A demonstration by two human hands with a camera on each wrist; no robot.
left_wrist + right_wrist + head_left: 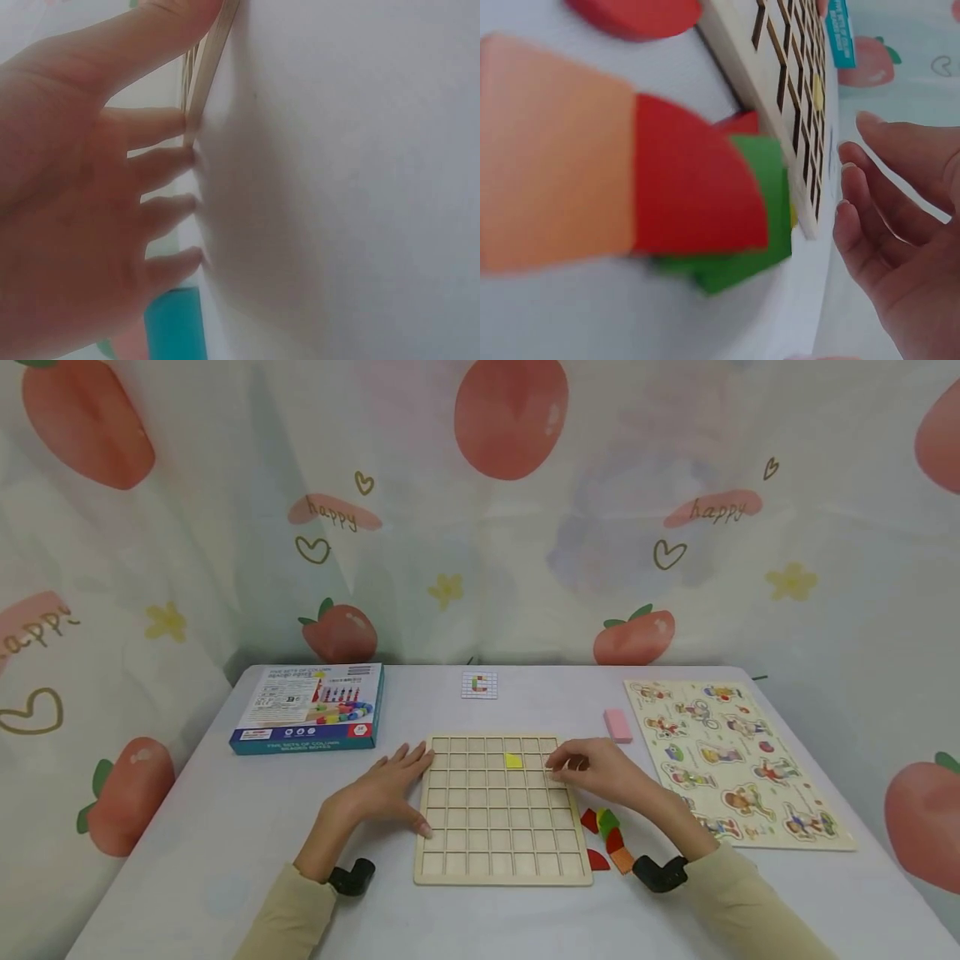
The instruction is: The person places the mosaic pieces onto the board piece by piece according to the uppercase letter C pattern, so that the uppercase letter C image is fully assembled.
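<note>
A wooden grid board [477, 818] lies on the table with one yellow piece [513, 761] in a cell of an upper row. Along the board's left edge rests my left hand [386, 789], fingers spread and thumb at the side; in the left wrist view its fingertips [174, 206] reach down to the tabletop. Over the board's upper right edge is my right hand [603, 768], fingers loosely bent. Thumb and fingers stand apart in the right wrist view, with nothing seen between them. Right of the board lie a green piece [609, 823], an orange square [622, 860] and several red pieces [597, 860].
A small pattern card [479, 685] lies behind the board. At the back left is a blue-edged box [303, 710]. A pink block [618, 726] sits beside a wooden picture puzzle [735, 768] on the right. A printed curtain [480, 552] hangs behind the table.
</note>
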